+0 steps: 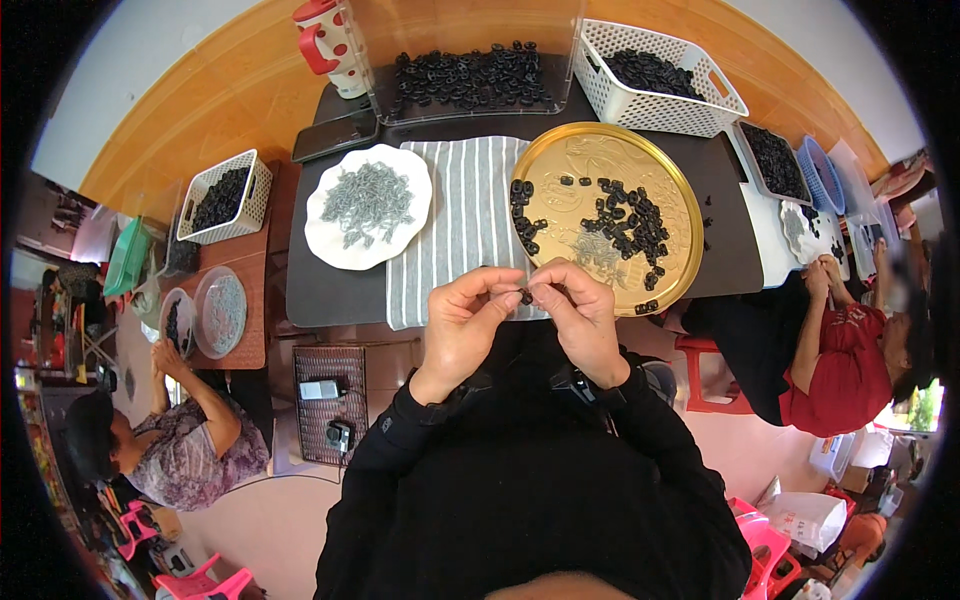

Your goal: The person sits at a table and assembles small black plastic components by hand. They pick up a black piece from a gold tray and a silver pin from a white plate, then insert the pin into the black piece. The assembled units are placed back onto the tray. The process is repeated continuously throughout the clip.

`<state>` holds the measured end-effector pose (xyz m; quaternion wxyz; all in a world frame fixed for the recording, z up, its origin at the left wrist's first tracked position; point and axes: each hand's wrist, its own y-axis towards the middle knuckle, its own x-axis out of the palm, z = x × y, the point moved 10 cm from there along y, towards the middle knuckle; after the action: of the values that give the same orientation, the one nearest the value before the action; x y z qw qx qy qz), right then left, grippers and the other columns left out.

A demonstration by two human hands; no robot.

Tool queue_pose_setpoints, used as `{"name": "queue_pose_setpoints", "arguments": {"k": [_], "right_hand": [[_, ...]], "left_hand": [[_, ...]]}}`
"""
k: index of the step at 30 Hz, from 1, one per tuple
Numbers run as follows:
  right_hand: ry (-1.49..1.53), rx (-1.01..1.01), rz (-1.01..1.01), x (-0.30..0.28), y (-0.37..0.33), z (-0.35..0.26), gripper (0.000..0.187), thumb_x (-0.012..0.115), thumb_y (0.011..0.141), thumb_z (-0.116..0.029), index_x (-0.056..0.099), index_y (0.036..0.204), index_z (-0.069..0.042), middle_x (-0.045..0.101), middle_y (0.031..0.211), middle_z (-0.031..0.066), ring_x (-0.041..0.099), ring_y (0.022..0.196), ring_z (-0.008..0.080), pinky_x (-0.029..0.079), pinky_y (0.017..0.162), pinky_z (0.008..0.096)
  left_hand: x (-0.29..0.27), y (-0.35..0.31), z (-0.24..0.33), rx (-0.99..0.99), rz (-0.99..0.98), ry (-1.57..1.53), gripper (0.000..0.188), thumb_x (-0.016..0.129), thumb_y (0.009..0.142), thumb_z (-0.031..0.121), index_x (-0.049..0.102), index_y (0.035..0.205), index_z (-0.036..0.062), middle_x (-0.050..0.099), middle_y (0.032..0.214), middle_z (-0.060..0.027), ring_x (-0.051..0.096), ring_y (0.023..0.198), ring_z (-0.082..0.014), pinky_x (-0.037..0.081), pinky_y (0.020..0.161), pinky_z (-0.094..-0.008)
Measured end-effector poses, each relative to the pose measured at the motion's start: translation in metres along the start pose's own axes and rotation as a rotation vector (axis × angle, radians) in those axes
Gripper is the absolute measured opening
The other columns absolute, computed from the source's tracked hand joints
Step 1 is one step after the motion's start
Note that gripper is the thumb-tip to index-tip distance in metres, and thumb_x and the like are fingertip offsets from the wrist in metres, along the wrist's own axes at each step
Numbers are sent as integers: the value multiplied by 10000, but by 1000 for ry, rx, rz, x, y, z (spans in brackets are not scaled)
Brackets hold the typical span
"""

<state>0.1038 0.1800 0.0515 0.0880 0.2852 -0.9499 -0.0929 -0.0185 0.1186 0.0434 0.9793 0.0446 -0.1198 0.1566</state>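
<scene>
My left hand and my right hand meet at the table's near edge, over the lower end of a grey-and-white striped cloth. Between their pinched fingertips is a small black part; its finer shape is hidden by the fingers. Right of the cloth, a round gold tray bears many loose black parts and a small heap of thin silvery metal pieces. A white wavy-rimmed plate on the left holds a pile of similar silvery pieces.
Behind stand a clear bin and a white perforated basket, both with black parts. A red-and-white spotted mug and a dark flat phone-like slab are back left. People sit left and right.
</scene>
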Motion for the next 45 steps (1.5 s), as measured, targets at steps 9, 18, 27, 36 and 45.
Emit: {"name": "queue_pose_setpoints", "arguments": {"k": [9,18,27,36,45], "right_hand": [[60,22,-23,11,4,0,48,578,946,-19,609,933,16,574,845,3,535,783,64,431,713,211],[71,37,-30,11,4,5,57,575,949,-21,613,938,20,577,862,9,530,783,68,433,718,212],[61,40,-26,11,4,3,57,574,948,-16,613,933,23,581,873,14,531,789,69,431,713,216],[-391,-322,-23,20,-1,-33,47,601,862,59,583,885,22,562,827,83,534,708,151,416,629,246],[1,-9,-21,19,-2,3,145,567,929,22,611,1066,40,591,874,47,564,773,99,460,674,228]], "left_hand": [[-9,-3,2,69,15,23,242,624,873,-95,663,1101,-26,686,994,-55,617,857,-75,517,752,-204],[-11,-3,2,105,19,47,232,625,875,-90,662,1096,-31,685,990,-50,617,853,-73,515,755,-209],[-10,-3,3,83,49,39,201,634,864,-78,667,1059,-40,673,919,-48,564,780,-54,474,692,-213],[-10,-12,-1,127,122,-79,207,644,866,-83,667,1065,-28,686,954,-44,610,842,-68,495,762,-202],[-12,-9,-2,100,148,-161,174,661,865,-62,666,1035,-25,685,913,-38,615,798,-64,507,735,-203]]}}
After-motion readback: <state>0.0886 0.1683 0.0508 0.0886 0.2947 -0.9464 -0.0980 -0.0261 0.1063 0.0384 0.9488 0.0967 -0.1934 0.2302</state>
